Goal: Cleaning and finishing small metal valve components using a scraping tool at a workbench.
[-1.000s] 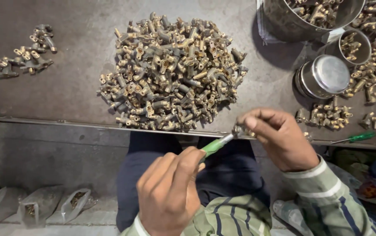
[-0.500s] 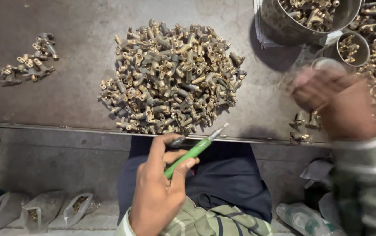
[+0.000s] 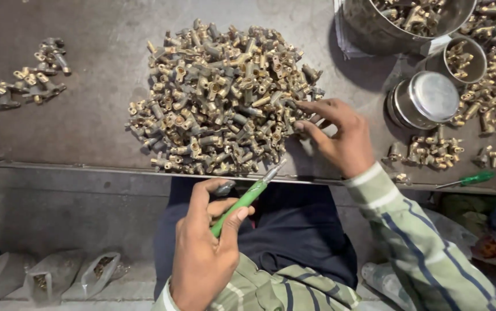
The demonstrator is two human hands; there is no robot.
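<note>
- A green-handled screwdriver (image 3: 247, 198) is gripped by the closed left hand (image 3: 205, 253) near the table edge (image 3: 86, 166), its metal tip pointed toward the far right.
- The tool is judged light and stiff; the handle is the natural place to be held.
- The large heap of brass fittings (image 3: 219, 98) is touched at its right edge by the right hand (image 3: 337, 135), fingers spread and curled over the pieces.
- The fittings are judged small, hard and heavy for their size, best pinched singly by the body.
- They are seen as dull gold, short and knobbed.
- Further right, a round steel tin (image 3: 423, 99), a smaller cup of fittings (image 3: 464, 60) and a second green screwdriver (image 3: 470, 179) are seen.
</note>
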